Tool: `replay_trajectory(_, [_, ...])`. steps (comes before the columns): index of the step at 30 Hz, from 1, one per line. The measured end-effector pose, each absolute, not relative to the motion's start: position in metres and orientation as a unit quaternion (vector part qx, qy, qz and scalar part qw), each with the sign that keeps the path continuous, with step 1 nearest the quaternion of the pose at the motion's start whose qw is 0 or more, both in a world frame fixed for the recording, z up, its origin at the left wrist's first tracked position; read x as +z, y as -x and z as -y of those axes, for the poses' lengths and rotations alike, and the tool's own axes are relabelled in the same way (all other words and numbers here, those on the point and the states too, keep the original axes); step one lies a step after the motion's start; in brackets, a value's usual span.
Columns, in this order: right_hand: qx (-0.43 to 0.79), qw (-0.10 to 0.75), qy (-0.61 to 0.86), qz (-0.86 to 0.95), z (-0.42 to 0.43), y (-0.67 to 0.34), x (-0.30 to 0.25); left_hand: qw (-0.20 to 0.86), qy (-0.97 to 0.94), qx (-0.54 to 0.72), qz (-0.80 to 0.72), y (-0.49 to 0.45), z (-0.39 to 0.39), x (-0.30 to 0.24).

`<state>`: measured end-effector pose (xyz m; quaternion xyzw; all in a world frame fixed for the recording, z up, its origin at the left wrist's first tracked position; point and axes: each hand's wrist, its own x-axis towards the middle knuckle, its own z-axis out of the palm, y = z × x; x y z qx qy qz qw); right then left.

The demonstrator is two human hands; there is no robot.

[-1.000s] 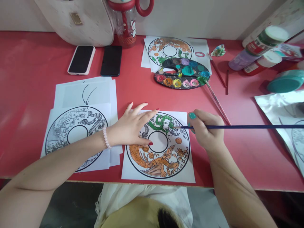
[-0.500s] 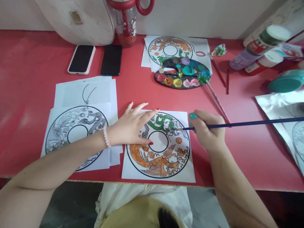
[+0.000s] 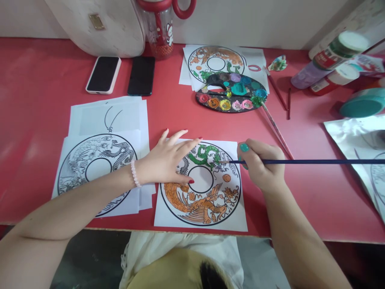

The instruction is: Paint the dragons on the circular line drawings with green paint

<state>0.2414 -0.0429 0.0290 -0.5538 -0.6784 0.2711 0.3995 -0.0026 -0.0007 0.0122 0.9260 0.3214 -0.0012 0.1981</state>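
Pinching a seemingly light, stiff paintbrush (image 3: 313,161) sensibly toward its painting end in the right grip (image 3: 263,164), resting the spread left grip (image 3: 162,163) on likely creasable paper (image 3: 202,179)

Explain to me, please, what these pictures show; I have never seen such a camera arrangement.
There is no machine: these are one person's two bare hands. Every picture comes from a camera worn on the head, looking forward and down. The left hand lies spread over the left side of a partly coloured drawing. The right hand holds a blue paintbrush pointed at the green dragon. On the red table are also other sheets, two phones, a paint palette, more brushes and paint bottles.
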Motion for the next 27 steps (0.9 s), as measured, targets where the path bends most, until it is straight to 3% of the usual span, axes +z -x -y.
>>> replay_trajectory(27, [0.271, 0.391, 0.552, 0.685, 0.0434, -0.2425, 0.0303, 0.198, -0.926, 0.001, -0.321, 0.0026, 0.0005, 0.0114])
